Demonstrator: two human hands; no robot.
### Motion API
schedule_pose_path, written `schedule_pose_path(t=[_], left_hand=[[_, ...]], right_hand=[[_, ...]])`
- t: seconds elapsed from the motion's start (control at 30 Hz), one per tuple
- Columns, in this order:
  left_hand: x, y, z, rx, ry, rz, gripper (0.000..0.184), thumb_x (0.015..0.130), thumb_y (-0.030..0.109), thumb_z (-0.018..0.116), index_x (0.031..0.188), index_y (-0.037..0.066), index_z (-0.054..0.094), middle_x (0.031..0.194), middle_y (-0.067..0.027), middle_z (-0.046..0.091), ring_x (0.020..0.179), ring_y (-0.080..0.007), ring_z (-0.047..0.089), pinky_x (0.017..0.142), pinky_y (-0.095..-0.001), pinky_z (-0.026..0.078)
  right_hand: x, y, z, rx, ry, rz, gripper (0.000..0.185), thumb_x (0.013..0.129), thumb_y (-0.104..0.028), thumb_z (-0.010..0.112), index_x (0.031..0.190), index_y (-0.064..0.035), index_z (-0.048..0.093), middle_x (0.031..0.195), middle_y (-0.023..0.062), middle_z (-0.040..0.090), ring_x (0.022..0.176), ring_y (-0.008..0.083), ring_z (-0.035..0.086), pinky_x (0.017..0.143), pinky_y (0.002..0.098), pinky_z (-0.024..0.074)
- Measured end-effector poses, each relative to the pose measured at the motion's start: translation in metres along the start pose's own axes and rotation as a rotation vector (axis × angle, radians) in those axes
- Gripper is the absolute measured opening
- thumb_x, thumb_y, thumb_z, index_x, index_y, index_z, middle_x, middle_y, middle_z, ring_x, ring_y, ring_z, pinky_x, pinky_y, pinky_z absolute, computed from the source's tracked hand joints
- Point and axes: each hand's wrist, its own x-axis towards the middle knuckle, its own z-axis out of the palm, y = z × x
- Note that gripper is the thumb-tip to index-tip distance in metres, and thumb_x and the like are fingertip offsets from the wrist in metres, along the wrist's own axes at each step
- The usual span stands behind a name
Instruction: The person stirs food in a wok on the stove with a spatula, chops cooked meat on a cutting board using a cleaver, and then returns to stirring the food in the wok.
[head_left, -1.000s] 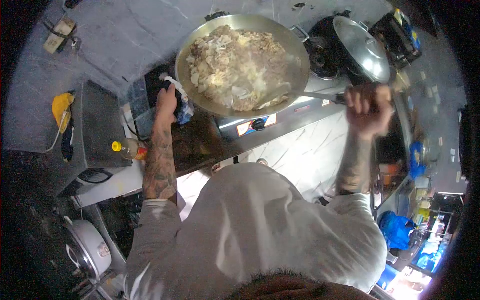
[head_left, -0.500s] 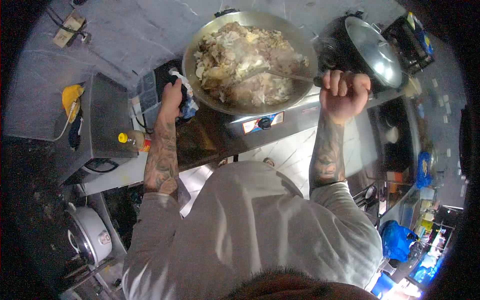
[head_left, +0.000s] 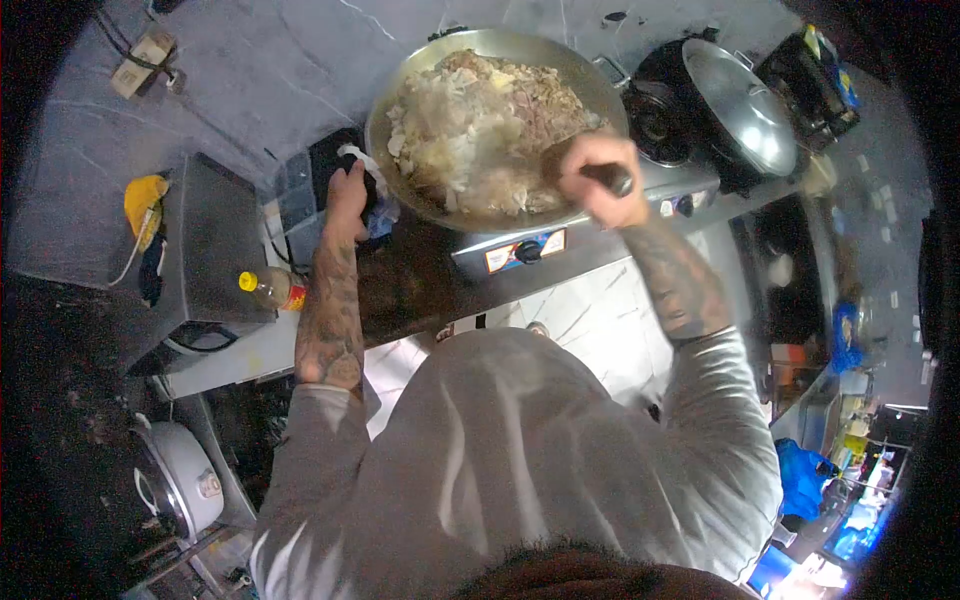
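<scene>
wall (head_left: pixel 300 70): behind the pan, limiting room at the far rim.
tabletop (head_left: pixel 400 288): front edge runs between pan and person.
pan (head_left: pixel 603 92): heaped with food (head_left: pixel 480 130); lidded pot (head_left: pixel 745 105) right of it.
right hand (head_left: pixel 607 160): now over the near-right rim — outside it half a second ago; fingers wrapped round the tool handle (head_left: pixel 621 181), so stirring likely works that side.
left hand (head_left: pixel 346 203): beside the left rim — fingers closed on cloth (head_left: pixel 378 190).
</scene>
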Motion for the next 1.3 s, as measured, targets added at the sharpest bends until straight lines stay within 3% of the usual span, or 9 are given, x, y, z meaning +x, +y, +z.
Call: schedule_pose_path(t=[0.2,0.3,0.4,0.47,0.77,0.97,1.07,1.17,1.3], left_hand=[[-0.002,0.005,-0.003,0.028,-0.135,-0.042,0.045,0.097,0.037,0.051,0.127,0.003,0.049,0.114,-0.0134,0.06,0.098,-0.0294,0.061,0.079,-0.042,0.051],[-0.048,0.048,0.007,-0.064,-0.009,-0.088,0.047,0.098,0.033,0.05,0.12,-0.009,0.053,0.111,-0.0187,0.062,0.1,-0.0297,0.061,0.084,-0.043,0.046],[-0.029,0.031,0.001,0.052,-0.01,-0.02,0.045,0.098,0.032,0.05,0.118,-0.008,0.054,0.106,-0.0162,0.063,0.093,-0.026,0.062,0.078,-0.0411,0.047],[-0.051,0.054,0.005,-0.018,-0.032,-0.031,0.045,0.098,0.032,0.051,0.12,-0.007,0.052,0.106,-0.0164,0.063,0.093,-0.0237,0.061,0.075,-0.0389,0.048],[-0.044,0.052,0.001,-0.043,-0.109,-0.049,0.046,0.098,0.031,0.051,0.126,-0.006,0.048,0.106,-0.0152,0.062,0.089,-0.0226,0.062,0.073,-0.0374,0.05],[-0.015,0.023,-0.001,0.051,-0.011,-0.022,0.048,0.096,0.033,0.052,0.123,-0.006,0.051,0.108,-0.0163,0.062,0.094,-0.0258,0.061,0.078,-0.0407,0.047],[-0.03,0.046,0.004,0.009,-0.036,-0.031,0.052,0.095,0.036,0.052,0.126,-0.006,0.051,0.116,-0.0192,0.058,0.104,-0.0281,0.057,0.083,-0.0431,0.045],[-0.011,0.031,-0.001,0.03,-0.027,-0.044,0.057,0.095,0.037,0.052,0.131,-0.006,0.047,0.127,-0.021,0.054,0.113,-0.0295,0.054,0.089,-0.0433,0.043],[0.015,0.005,-0.004,0.012,-0.08,-0.032,0.058,0.095,0.038,0.052,0.131,-0.007,0.048,0.13,-0.0215,0.053,0.116,-0.0297,0.053,0.091,-0.043,0.043]], right_hand=[[-0.007,-0.014,-0.043,0.329,0.286,0.188,0.016,0.073,-0.008,0.062,0.063,0.0009,0.053,0.062,0.0089,0.055,0.061,0.0214,0.06,0.06,0.0318,0.0491],[-0.006,-0.049,-0.039,0.471,0.554,0.132,0.015,0.087,-0.02,0.048,0.076,-0.0112,0.044,0.05,-0.0015,0.033,0.046,0.0141,0.036,0.054,0.0355,0.0384],[-0.029,-0.062,-0.068,0.582,0.402,-0.054,0.026,0.091,-0.028,0.047,0.07,-0.0141,0.039,0.048,0.0,0.033,0.043,0.0131,0.032,0.055,0.034,0.0411],[-0.034,-0.067,-0.054,0.737,0.416,-0.07,0.02,0.094,-0.02,0.043,0.075,-0.0148,0.039,0.045,-0.0019,0.026,0.039,0.0125,0.025,0.045,0.0308,0.0287],[-0.015,0.011,0.028,0.621,0.914,-0.048,0.012,0.084,-0.005,0.049,0.075,-0.0088,0.042,0.049,0.0026,0.029,0.039,0.0154,0.03,0.044,0.0357,0.0343],[-0.005,0.069,0.055,0.708,0.791,-0.064,0.009,0.082,-0.004,0.054,0.074,-0.0027,0.049,0.059,0.0093,0.048,0.046,0.0167,0.044,0.048,0.0357,0.0405],[-0.005,0.031,0.015,0.0,0.355,0.047,0.01,0.077,-0.005,0.053,0.069,0.0015,0.051,0.066,0.0137,0.057,0.055,0.021,0.053,0.055,0.034,0.0454],[0.004,0.018,-0.02,0.636,0.248,0.139,0.011,0.075,-0.006,0.053,0.068,-0.0002,0.048,0.06,0.0084,0.048,0.052,0.0192,0.048,0.053,0.0352,0.0439],[0.004,-0.023,-0.046,0.558,0.461,0.112,0.017,0.08,-0.012,0.048,0.066,-0.0064,0.04,0.054,0.0029,0.037,0.047,0.0148,0.038,0.048,0.0331,0.0367]])
